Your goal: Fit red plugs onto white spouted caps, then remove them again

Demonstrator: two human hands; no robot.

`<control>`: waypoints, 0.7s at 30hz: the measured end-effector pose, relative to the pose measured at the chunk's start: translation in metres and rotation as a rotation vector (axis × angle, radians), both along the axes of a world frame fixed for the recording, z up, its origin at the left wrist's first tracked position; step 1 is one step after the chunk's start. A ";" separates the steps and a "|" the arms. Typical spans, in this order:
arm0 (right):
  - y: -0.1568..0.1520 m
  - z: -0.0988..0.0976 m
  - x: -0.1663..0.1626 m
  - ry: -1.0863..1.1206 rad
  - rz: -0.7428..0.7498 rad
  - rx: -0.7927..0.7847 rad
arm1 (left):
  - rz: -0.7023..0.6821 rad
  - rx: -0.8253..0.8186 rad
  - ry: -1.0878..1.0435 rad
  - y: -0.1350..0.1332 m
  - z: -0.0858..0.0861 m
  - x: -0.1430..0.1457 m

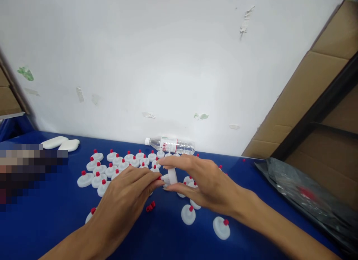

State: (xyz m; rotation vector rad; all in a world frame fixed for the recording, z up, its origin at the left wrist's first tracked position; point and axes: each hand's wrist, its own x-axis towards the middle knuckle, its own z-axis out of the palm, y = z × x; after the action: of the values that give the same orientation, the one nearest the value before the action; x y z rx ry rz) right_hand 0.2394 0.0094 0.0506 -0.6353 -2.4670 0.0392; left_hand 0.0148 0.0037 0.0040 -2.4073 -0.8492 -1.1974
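Note:
A white round lid with a narrow spout is held sideways above the table, its spout pointing left. My right hand grips the lid's rim between thumb and fingers. At the spout's tip, my left hand pinches a small red cap, mostly covered by the fingers. Below the hands lie a few loose red caps. Many white lids with red tips, such as one nearby lid and one at the left, are spread around both hands. Some lids are hidden behind the hands.
A clear plastic bottle lies along the wall on the blue table. Two white oval pieces rest at the back left. At right are a cardboard box and a dark plastic bag. A blurred patch covers the left edge.

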 end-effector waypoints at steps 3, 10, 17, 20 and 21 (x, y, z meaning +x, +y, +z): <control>-0.002 -0.001 -0.001 -0.008 0.013 0.036 | -0.019 -0.126 -0.063 -0.001 0.001 0.001; -0.012 0.010 -0.004 -0.127 -0.007 0.169 | -0.124 -0.355 -0.147 -0.009 -0.003 0.000; -0.024 0.026 -0.007 -0.227 -0.014 0.202 | -0.152 -0.416 -0.275 -0.015 0.005 0.006; -0.026 0.024 -0.007 -0.250 -0.026 0.189 | -0.172 -0.492 -0.302 -0.018 0.006 0.006; -0.026 0.023 -0.006 -0.251 -0.025 0.198 | -0.175 -0.518 -0.294 -0.019 0.005 0.005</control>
State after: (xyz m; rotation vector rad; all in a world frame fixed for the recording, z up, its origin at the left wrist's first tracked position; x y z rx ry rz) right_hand 0.2329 -0.0162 0.0738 -0.6162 -2.6573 -0.3083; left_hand 0.0198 -0.0150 0.0088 -2.7963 -1.1787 -1.5889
